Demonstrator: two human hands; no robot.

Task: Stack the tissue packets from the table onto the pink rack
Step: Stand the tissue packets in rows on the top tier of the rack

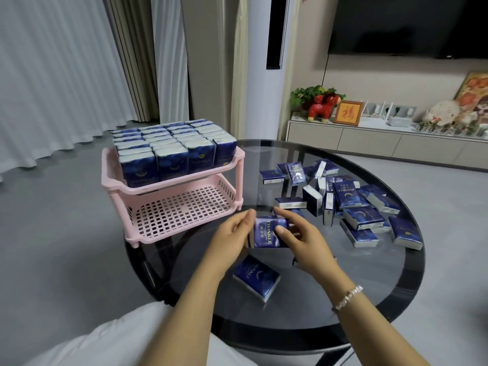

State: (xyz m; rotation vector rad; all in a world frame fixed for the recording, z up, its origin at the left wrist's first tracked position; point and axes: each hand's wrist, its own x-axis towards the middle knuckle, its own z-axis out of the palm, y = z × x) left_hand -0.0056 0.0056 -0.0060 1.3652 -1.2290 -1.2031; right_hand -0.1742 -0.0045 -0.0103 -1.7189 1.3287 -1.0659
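Observation:
A pink two-tier rack stands on the left part of a round dark glass table. Its top tier is packed with upright blue tissue packets; its bottom tier holds nothing. Above the table's middle, both hands hold one blue packet upright. My left hand grips its left edge, and my right hand grips its right side with the thumb on the front. Another packet lies flat just below the hands. Several loose packets are scattered at the right.
A TV cabinet with a red toy, a framed picture and plants stands along the far wall under a dark screen. Grey curtains hang at the left. My white-clad lap is at the table's near edge.

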